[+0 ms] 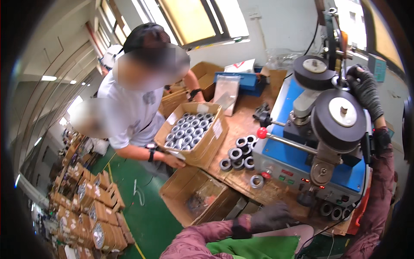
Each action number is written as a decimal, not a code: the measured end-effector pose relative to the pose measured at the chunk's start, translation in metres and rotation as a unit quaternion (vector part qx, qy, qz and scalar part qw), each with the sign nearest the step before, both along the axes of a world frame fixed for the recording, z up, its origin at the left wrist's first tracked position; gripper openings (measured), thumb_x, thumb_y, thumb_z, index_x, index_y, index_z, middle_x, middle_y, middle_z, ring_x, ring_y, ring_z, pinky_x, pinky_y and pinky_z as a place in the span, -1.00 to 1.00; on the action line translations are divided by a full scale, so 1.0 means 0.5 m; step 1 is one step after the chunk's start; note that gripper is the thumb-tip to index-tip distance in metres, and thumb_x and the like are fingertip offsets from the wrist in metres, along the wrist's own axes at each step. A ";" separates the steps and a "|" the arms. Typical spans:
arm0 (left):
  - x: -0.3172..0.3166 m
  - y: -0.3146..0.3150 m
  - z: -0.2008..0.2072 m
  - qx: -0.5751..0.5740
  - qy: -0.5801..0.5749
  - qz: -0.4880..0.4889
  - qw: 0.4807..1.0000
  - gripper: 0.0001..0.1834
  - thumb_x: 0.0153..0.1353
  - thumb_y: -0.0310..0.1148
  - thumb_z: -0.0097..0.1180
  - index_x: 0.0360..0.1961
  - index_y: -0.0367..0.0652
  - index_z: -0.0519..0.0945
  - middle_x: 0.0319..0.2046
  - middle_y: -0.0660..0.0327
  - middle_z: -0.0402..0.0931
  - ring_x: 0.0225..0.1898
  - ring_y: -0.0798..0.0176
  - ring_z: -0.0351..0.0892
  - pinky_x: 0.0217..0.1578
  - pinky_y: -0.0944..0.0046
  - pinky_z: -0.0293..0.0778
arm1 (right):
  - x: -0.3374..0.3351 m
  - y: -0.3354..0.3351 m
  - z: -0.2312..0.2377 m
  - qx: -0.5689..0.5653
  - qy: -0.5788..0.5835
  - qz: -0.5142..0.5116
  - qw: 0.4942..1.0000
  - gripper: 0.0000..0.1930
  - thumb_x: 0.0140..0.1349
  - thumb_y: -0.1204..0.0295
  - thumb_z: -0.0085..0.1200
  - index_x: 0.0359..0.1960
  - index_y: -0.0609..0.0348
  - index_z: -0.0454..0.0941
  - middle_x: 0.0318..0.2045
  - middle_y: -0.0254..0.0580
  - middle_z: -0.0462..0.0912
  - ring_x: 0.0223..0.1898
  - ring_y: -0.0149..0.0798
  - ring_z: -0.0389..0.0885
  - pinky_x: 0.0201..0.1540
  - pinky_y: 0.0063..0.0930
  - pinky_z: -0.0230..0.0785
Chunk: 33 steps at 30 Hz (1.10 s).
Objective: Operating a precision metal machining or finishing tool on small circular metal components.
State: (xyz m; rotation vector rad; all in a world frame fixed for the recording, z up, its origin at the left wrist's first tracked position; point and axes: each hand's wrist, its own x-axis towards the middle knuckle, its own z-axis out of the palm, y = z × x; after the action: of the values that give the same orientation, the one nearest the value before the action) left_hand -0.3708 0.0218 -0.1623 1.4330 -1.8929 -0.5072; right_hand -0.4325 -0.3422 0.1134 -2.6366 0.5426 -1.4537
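Observation:
My right hand (363, 88), in a grey striped glove, reaches to the far side of a blue-topped bench machine (276, 146). Its curled fingers are at a shiny metal ring (340, 83) between two dark wheels, the nearer wheel (321, 116) and the farther wheel (302, 77). My left hand (271, 218), dark-gloved, is low over the table's front edge, apart from the machine. Its fingers look bent but are too dark and smeared to read. Several metal rings (236, 154) are piled left of the machine, one loose ring (256, 181) lies nearer, and several more (336, 212) lie at its front.
Across the table a person (136, 99) in a white shirt holds a cardboard box (207, 149) full of rings. An open carton (174, 190) stands below it. A red-knobbed lever (284, 142) juts from the machine. A black cable (317, 235) hangs in front. Stacked cartons (103, 211) line the left.

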 end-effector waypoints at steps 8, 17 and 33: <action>0.404 0.424 0.065 -0.254 0.671 0.491 0.494 -0.34 0.23 0.33 -0.28 -0.62 0.00 0.51 -0.72 0.25 0.44 -0.67 0.19 0.42 -0.45 0.12 0.43 | 0.012 -0.010 -0.007 0.034 0.050 -0.021 0.998 -0.84 0.13 0.46 0.08 -0.26 0.24 0.55 -0.27 -0.03 0.59 -0.20 -0.15 0.58 -0.08 -0.36 0.39; 0.290 0.287 0.002 -0.033 0.622 0.405 0.669 -0.70 0.33 -0.06 -0.07 -0.36 -0.04 0.49 -0.52 0.29 0.51 -0.51 0.26 0.50 -0.41 0.24 0.52 | 0.013 -0.013 -0.009 0.062 0.049 0.015 0.997 -0.84 0.15 0.49 0.07 -0.25 0.27 0.54 -0.29 -0.03 0.58 -0.22 -0.18 0.57 -0.08 -0.39 0.39; 0.002 0.050 -0.071 0.221 0.256 0.019 0.941 -0.69 0.33 -0.24 -0.09 -0.13 -0.26 0.53 -0.18 -0.01 0.54 -0.14 0.14 0.52 -0.09 0.20 0.42 | 0.008 -0.015 -0.006 0.041 0.040 -0.012 0.998 -0.82 0.13 0.43 0.09 -0.26 0.25 0.55 -0.30 -0.05 0.57 -0.22 -0.18 0.58 -0.08 -0.37 0.39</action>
State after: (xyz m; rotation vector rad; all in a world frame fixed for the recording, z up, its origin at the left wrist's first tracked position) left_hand -0.3695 0.0470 -0.1978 1.4216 -1.3782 -1.2170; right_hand -0.4286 -0.3497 0.1102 -2.6431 0.6291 -1.3061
